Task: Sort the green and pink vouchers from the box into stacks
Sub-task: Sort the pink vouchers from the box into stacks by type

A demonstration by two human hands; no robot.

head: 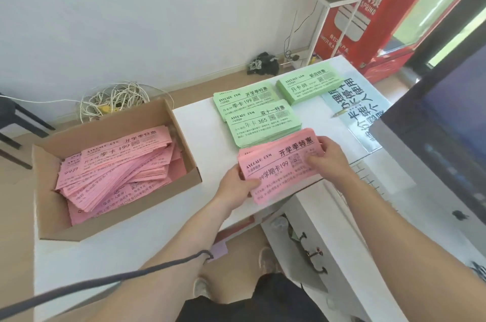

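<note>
A brown cardboard box stands on the white table at the left, with several loose pink vouchers heaped inside. Three green voucher stacks lie further back: one, one in front of it, and one at the right. A pink voucher stack sits at the table's near edge. My left hand grips its left end, thumb on top. My right hand holds its right end, fingers curled over the edge.
The white table ends just under the pink stack. A monitor stands at the right, with a clear-covered sign beside it. A coil of white cable lies on the floor behind the box. A dark cord crosses my left forearm.
</note>
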